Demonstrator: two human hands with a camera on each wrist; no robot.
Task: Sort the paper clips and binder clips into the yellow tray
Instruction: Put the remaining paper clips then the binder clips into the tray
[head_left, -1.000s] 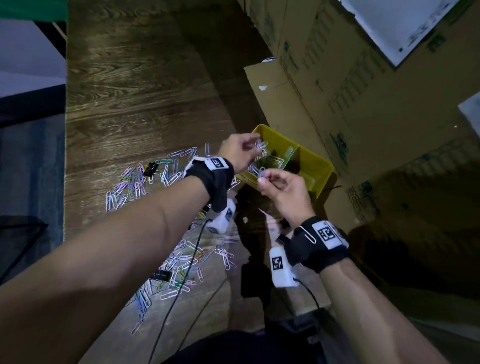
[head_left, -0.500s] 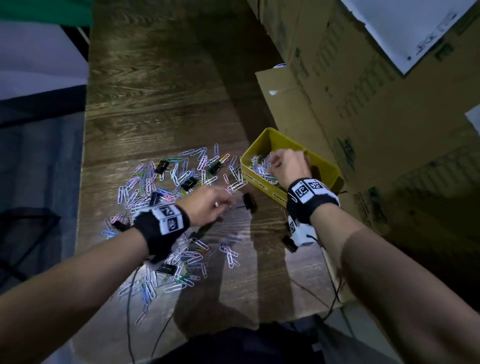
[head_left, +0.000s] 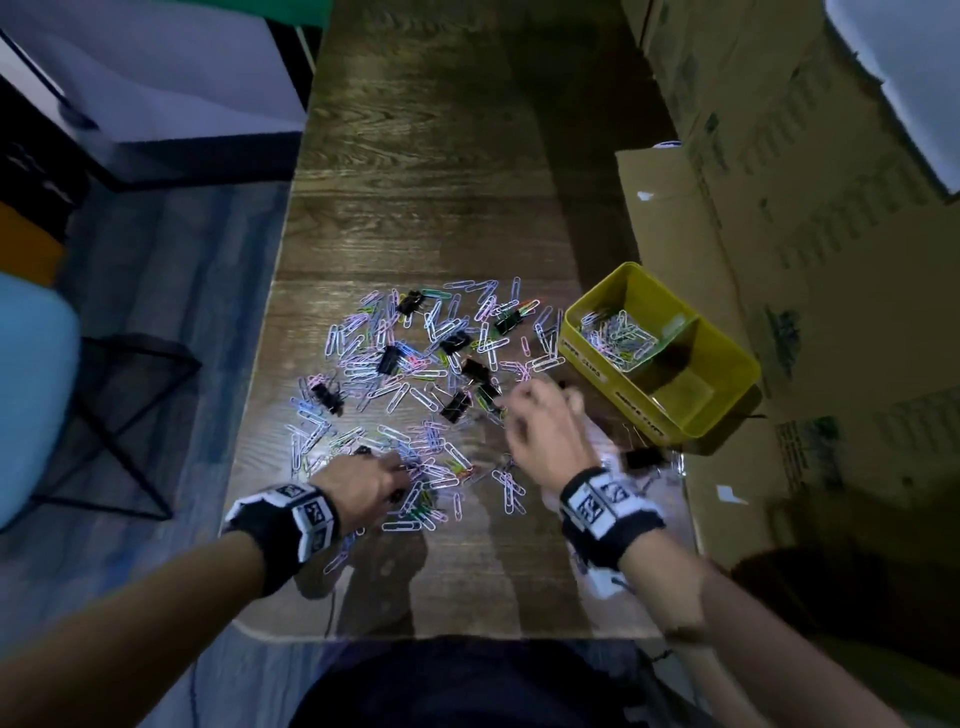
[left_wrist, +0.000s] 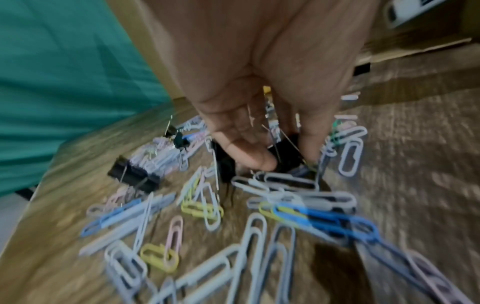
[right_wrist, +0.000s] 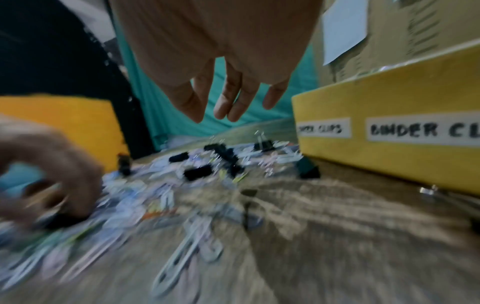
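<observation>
The job looks only a little way done, I think: the yellow plastic tray with two boxes inside (head_left: 727, 358) sits just past the right hand (head_left: 545, 436), on its far right side, and only its far box has a small heap of thin wire paper clips in it, while the near box looks empty but for a dim bit I cannot make out. On the tray's side wall there are white labels (right_wrist: 420, 130); the one I can read says "BINDER CL" and the smaller one is too blurry to be sure of. Most of the work is still left, because a big messy pile of pale blue, pink, white and green wire paper clips (head_left: 410, 395) lies on the dark wooden table (head_left: 426, 156) in front of both hands, with many small black binder clips with silver wire handles (head_left: 457, 405) mixed in. The left hand (left_wrist: 259, 115) is down in the pile near its own side, and its thumb and fingers pinch one black binder clip (left_wrist: 287, 156). The right hand floats above the table with its fingers (right_wrist: 231, 96) hanging loose, holding nothing that I can see. One more black binder clip (head_left: 641, 460) lies alone beside the right wrist, near the tray
</observation>
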